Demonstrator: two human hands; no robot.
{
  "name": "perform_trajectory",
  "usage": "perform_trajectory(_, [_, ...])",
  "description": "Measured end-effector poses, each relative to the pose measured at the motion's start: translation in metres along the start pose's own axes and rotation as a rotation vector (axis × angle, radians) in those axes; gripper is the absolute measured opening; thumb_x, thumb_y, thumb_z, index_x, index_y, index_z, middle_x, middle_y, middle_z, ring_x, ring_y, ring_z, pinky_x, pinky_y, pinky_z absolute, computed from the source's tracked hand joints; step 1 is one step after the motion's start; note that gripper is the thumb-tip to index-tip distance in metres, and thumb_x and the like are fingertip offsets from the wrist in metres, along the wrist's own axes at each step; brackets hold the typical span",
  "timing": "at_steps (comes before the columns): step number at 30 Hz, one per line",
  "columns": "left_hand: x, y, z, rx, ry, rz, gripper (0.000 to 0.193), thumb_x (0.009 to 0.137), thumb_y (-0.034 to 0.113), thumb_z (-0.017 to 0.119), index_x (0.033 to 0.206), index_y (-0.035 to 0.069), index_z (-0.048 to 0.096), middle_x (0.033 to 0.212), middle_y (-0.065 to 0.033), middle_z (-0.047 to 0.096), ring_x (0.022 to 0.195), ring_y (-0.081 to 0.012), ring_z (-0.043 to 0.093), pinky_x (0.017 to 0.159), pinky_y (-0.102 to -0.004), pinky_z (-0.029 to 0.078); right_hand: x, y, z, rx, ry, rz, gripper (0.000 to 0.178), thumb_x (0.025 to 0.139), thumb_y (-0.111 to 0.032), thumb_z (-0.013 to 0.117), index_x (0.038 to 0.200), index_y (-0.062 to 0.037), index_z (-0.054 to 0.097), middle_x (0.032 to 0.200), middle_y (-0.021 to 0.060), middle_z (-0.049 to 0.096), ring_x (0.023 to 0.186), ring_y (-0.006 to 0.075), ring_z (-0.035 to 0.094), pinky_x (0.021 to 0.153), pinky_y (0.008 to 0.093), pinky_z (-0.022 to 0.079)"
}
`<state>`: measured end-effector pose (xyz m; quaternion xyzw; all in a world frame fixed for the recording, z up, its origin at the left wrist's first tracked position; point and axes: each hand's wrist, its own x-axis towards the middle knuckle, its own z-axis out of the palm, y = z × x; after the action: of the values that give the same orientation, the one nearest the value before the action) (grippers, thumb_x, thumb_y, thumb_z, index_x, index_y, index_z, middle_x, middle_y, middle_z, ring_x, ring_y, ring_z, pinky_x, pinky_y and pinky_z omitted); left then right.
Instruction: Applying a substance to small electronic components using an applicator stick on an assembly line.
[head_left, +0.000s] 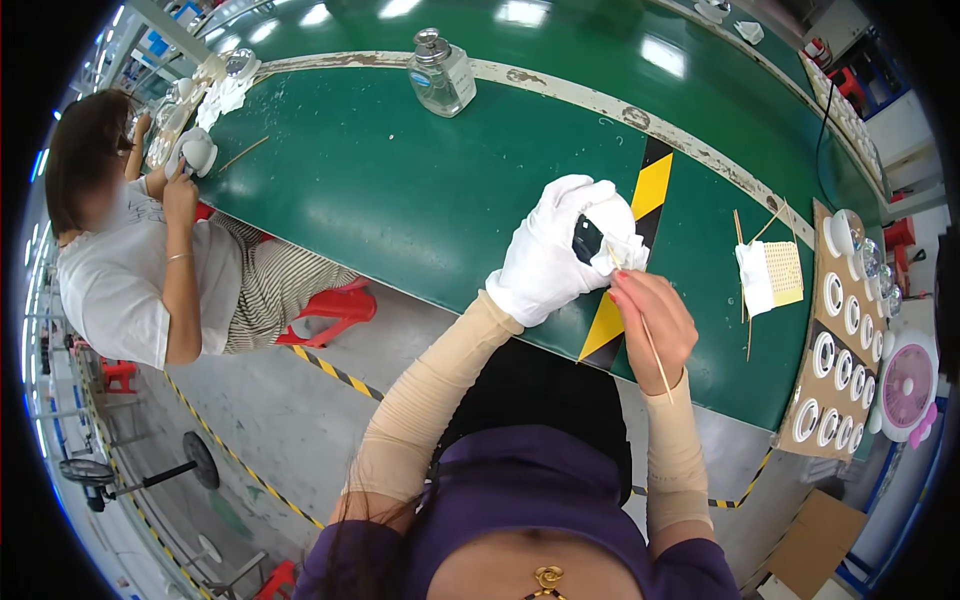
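My left hand, in a white glove, is closed around a round white housing with a glossy black part showing. Between the bare fingers of my right hand is a thin wooden stick, slanting down toward my wrist. Its upper end meets a bit of white cloth that lies against the housing. The glove and cloth hide much of the housing, and the stick's tip is covered. Both hands are together above the near edge of the green table, beside a black and yellow tape strip.
A clear bottle with a metal top stands at the back. To the right are white cloth, a yellowish perforated pad, several sticks and a cardboard tray of white rings. A co-worker sits at the left, holding a white part.
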<state>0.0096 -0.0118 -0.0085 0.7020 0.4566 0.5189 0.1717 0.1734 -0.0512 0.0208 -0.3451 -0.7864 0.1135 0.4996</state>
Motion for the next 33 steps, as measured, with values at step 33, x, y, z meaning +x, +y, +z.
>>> perform_trajectory(33, [-0.004,0.005,0.003,0.048,0.002,-0.008,0.081,0.062,0.02,0.088,0.133,0.014,0.048,0.131,-0.019,0.046,0.111,-0.0397,0.056,0.092,-0.0436,0.049,-0.002,0.002,0.02,0.045,0.229,0.183,0.016,0.078,0.013,0.069,0.091,0.004,0.069,0.091,0.015,0.07,0.082,0.0241,0.068,0.073,0.0308,0.054])
